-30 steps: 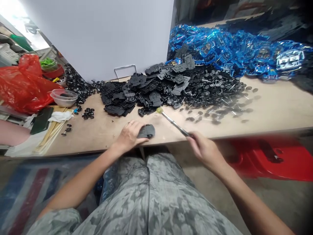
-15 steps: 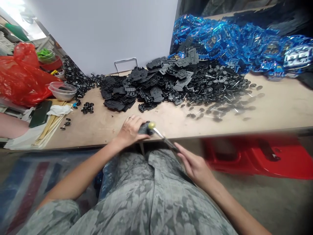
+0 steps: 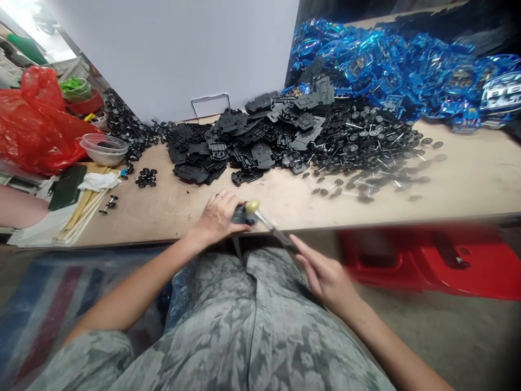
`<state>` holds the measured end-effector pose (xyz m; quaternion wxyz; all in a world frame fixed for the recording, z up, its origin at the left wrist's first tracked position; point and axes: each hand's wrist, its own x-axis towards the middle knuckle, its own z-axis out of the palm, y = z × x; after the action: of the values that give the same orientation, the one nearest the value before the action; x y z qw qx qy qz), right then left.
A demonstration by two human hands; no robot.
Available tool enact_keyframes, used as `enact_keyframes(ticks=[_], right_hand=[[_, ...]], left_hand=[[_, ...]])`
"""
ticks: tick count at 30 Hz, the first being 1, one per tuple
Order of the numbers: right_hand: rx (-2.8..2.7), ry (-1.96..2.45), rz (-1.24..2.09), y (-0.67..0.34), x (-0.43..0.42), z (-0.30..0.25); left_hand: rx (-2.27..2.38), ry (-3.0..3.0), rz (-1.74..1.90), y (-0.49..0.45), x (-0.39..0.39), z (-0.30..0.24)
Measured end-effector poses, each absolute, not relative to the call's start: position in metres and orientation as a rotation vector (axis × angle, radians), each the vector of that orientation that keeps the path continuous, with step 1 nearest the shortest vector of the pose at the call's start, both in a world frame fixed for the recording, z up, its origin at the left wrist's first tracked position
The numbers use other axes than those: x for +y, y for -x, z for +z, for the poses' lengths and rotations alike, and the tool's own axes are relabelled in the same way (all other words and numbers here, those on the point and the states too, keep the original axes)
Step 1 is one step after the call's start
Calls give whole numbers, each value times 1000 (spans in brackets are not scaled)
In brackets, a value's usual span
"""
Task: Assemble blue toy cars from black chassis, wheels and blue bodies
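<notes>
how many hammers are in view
1: a hammer in the right hand, its yellow head by the black base in the left hand. Others may be hidden in the clutter.

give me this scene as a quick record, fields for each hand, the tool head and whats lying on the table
left hand: holds a black piece near the front edge of the table
right hand: grips a mallet
mallet head: yellow, at the black piece; contact unclear
middle pile: flat black parts
beside it, to the right: wheels on axles
back right: shiny blue parts
left side: clear tub
</notes>
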<state>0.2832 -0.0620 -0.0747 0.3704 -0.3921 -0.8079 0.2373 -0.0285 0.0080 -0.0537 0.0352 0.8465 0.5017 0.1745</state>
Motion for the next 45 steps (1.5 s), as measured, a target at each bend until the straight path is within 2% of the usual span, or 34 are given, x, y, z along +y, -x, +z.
enact_keyframes(ticks=[9, 13, 38, 45], right_hand=[[-2075, 1074, 638, -288, -66, -79], [-1907, 1169, 648, -286, -62, -81], [-2029, 1024, 694, -292, -73, -91], [-1990, 1112, 682, -302, -83, -96]], left_hand=[[1477, -2610, 470, 30, 1, -42], [1436, -2567, 395, 40, -9, -38], [1519, -2597, 555, 45, -11, -49], [1568, -2604, 554, 45, -10, -49]])
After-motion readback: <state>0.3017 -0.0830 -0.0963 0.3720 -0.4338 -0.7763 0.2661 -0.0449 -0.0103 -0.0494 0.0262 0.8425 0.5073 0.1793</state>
